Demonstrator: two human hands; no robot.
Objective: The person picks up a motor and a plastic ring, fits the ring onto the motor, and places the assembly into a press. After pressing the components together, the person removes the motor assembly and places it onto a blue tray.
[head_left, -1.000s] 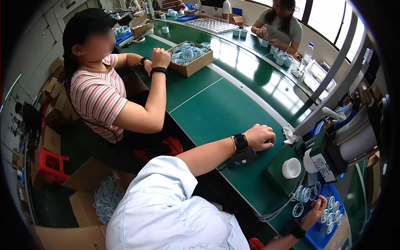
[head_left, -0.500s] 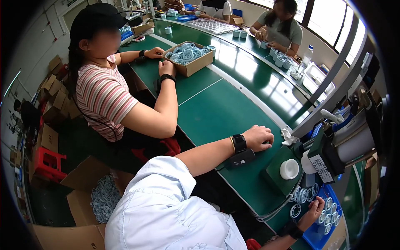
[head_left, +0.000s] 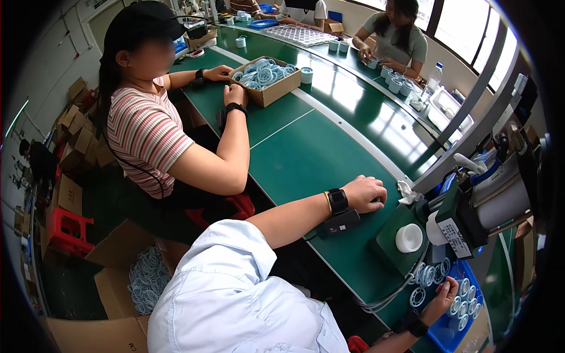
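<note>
Again, both hands hold the same places as a second ago. Left hand (head_left: 365, 194) rests palm-down on the green table (head_left: 318, 147), fingers loosely curled; cannot tell whether anything is under them. Right hand (head_left: 441, 301) is half-curled, fingertips raised at the edge of the blue tray (head_left: 442, 337); cannot tell if it grips anything. Pale blue rings (head_left: 432, 275) lie just ahead and left of the right hand; round pale parts (head_left: 463, 308) stand in the tray, just right of it. Changed: a pale cup (head_left: 306, 75), half a second ago partly behind the cardboard box (head_left: 279, 94), now shows whole beside it on the glossy green strip (head_left: 335, 100), well ahead and left of the left hand. Neighbour in striped shirt (head_left: 150, 126), left of the left hand, had forearms raised a second ago; both are now lowered by that box, which is heaped with rings. Surface: green block (head_left: 388, 250) with a white round fixture (head_left: 408, 239) to the right of the left hand, crumpled tissue (head_left: 408, 193) just beside its fingers, grey cables (head_left: 385, 303) between the two hands. Machine with a pale cylinder (head_left: 501, 197) stands ahead of the right hand. Room: carton of rings (head_left: 115, 294) and red stool (head_left: 66, 229) on the floor, well left of the left hand; windows (head_left: 465, 41) far ahead.
</note>
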